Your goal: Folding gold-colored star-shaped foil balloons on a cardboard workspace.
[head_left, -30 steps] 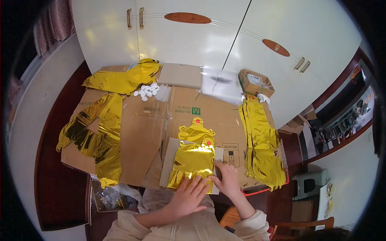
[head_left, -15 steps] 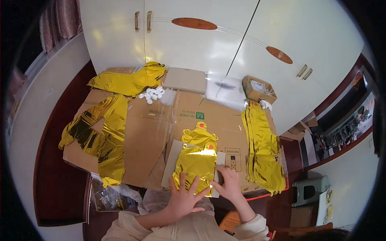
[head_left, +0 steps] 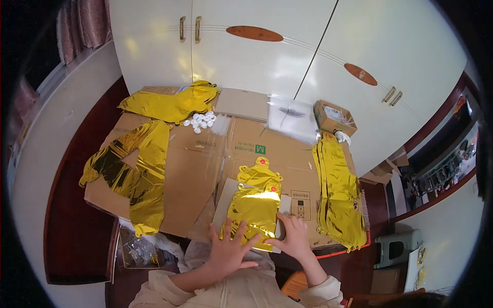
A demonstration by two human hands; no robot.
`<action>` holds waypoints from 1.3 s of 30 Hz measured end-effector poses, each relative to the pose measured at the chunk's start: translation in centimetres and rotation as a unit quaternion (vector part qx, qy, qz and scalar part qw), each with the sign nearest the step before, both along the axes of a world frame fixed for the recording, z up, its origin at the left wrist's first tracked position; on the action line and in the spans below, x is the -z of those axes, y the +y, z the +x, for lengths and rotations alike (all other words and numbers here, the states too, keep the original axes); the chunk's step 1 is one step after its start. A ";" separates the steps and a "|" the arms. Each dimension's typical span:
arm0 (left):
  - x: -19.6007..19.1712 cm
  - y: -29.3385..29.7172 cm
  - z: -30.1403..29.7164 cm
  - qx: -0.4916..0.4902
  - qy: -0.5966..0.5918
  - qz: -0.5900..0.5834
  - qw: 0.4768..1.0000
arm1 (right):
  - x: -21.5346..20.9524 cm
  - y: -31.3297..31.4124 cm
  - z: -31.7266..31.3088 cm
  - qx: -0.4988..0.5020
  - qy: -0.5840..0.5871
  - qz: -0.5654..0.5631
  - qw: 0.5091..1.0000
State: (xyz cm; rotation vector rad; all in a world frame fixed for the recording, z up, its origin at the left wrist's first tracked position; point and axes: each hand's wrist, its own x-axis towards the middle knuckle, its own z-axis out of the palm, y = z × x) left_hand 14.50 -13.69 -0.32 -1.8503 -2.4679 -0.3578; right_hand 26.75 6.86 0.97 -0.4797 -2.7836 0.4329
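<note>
A gold foil balloon (head_left: 255, 209), flat and folded, lies over a pale cardboard sheet (head_left: 224, 201) at the table's near edge. My left hand (head_left: 229, 252) is spread, its fingertips on the foil's lower left part. My right hand (head_left: 295, 237) is at the right edge of the foil and sheet, thumb and forefinger apart, the thumb on the lower right corner. A second gold foil piece (head_left: 259, 176) with a small red round mark shows from under the far end of the first.
Flattened brown cardboard (head_left: 187, 179) covers the table. More gold foil balloons (head_left: 149, 177) lie left, with a stack (head_left: 339, 192) right. White rolled bits (head_left: 201, 121), grey boards (head_left: 241, 104), clear plastic sheets (head_left: 291, 120) and a small open box (head_left: 334, 118) sit at the back.
The whole view has shifted slightly. My left hand has slid a little left across the foil; my right hand stays at the right edge.
</note>
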 end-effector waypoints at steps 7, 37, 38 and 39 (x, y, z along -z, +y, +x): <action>0.3 -3.2 -2.0 0.083 0.044 0.021 0.995 | 0.0 -0.1 0.0 0.004 0.002 0.004 1.000; -2.6 -0.7 -0.6 -0.007 0.038 -0.062 0.997 | 0.1 0.2 -0.3 0.004 0.020 0.024 1.000; -1.8 0.1 0.2 0.051 0.015 -0.017 0.998 | 0.0 0.1 -0.4 0.007 0.011 0.021 1.000; -0.2 0.9 0.9 0.109 -0.009 0.027 0.994 | 0.1 0.1 -0.3 0.006 0.011 0.025 1.000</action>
